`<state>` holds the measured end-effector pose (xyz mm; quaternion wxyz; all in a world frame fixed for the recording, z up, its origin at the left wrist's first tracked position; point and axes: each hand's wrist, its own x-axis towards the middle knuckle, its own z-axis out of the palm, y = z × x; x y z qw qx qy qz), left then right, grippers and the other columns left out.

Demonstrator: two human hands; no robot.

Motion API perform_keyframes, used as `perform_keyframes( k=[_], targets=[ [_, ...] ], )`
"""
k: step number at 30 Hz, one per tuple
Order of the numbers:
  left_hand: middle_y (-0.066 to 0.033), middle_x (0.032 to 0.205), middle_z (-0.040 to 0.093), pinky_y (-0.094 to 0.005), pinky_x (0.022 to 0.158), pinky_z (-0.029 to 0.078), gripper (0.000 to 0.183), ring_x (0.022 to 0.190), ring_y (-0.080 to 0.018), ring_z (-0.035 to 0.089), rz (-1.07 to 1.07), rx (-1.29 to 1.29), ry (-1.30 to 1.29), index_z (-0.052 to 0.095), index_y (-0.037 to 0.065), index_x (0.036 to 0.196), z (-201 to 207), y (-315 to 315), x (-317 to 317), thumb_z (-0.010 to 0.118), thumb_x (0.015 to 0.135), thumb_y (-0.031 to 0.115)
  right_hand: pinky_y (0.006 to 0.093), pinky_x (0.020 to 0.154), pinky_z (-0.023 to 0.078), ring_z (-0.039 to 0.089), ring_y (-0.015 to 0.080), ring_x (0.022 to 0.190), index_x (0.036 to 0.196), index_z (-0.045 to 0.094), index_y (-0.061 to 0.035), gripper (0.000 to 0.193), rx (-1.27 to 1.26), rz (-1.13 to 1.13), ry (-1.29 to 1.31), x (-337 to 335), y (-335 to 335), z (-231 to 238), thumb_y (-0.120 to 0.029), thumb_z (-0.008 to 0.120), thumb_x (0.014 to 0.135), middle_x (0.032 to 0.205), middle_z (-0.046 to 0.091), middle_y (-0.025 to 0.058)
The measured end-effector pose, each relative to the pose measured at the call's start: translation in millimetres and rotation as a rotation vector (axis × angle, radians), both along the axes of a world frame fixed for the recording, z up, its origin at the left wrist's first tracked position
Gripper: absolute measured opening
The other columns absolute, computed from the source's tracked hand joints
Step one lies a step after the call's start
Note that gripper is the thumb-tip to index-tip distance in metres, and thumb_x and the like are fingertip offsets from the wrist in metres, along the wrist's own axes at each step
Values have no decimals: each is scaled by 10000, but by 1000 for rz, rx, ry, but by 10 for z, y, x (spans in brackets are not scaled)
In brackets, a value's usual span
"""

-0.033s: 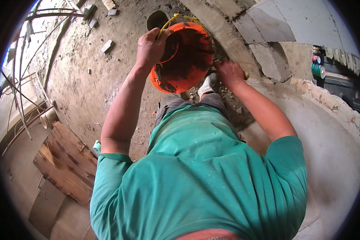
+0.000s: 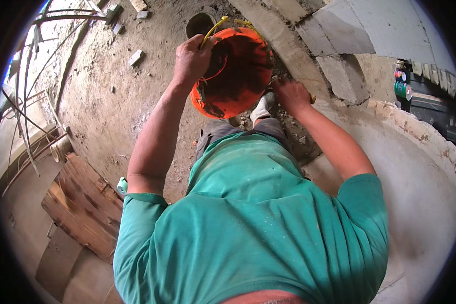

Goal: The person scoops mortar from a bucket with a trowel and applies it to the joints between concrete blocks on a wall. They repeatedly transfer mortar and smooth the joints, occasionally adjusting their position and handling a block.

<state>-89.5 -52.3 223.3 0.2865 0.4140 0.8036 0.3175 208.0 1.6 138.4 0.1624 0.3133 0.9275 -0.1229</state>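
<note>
An orange bucket [image 2: 238,76] with dark residue smeared inside is tilted in front of my feet. My left hand [image 2: 193,60] is closed at its left rim, by the yellow handle [image 2: 215,30]. To the bucket's right, my right hand [image 2: 291,96] is closed around a tool with a wooden handle [image 2: 312,98]. Only the handle's butt shows clearly, and I cannot make out the tool's working end. A pale shoe [image 2: 262,107] stands just below the bucket.
A dark round container [image 2: 200,24] sits behind the bucket. Concrete blocks [image 2: 343,78] lie at the right, beyond them cans [image 2: 403,90]. A worn wooden board [image 2: 83,202] lies at the lower left, rods and poles [image 2: 28,101] at the far left. Rubble bits [image 2: 136,58] dot the floor.
The bucket and my left hand have shifted very slightly to the right. My right hand looks a little blurred, with its grip unchanged.
</note>
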Motion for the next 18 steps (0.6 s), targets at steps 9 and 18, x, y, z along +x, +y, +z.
perform_keyframes(
  k=[9,18],
  targets=[
    [72,640,533,-230,520,385,294,593,-19,458,-1,137,-254,694,18,948,-213,18,-158,604,970,297,459,834,532,658,339,977,1187,628,-183,382,-549,-236,258,-32,-533,-25,-172,669,807,1079,673,143],
    [114,677,489,-222,518,316,247,602,-8,383,207,190,-275,684,44,923,-29,59,-207,591,982,265,393,787,532,677,325,897,1158,639,-125,370,-759,-360,605,146,-549,-220,-152,687,793,983,697,134]
  ],
)
